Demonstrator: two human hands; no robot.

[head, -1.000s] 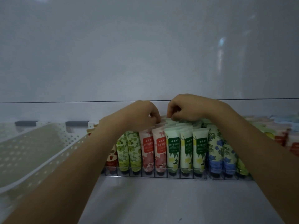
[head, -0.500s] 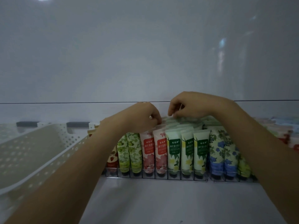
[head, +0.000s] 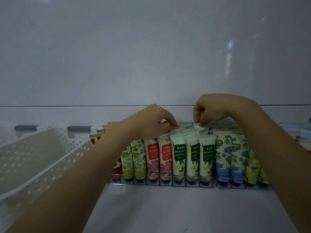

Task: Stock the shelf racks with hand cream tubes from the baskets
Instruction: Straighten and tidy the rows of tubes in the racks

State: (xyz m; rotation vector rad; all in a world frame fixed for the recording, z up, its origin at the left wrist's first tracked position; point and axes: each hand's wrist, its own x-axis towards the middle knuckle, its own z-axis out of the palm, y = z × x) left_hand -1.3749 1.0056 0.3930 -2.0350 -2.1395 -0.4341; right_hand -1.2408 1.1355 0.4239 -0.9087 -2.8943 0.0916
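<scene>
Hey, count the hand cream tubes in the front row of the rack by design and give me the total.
Red tubes, part hidden by the left forearm: 1
Green-leaf tubes: 2
Pink floral tubes: 2
Pale green tubes: 3
Blue floral tubes: 2
Yellow-green tubes, beside the right forearm: 2
Total: 12 showing; the forearms may hide more.

Frt row: 2 lime tubes (head: 133, 158), 2 pink tubes (head: 159, 157), 3 pale-grn tubes (head: 193, 157), 2 blue tubes (head: 230, 157), 1 basket (head: 42, 179)
</scene>
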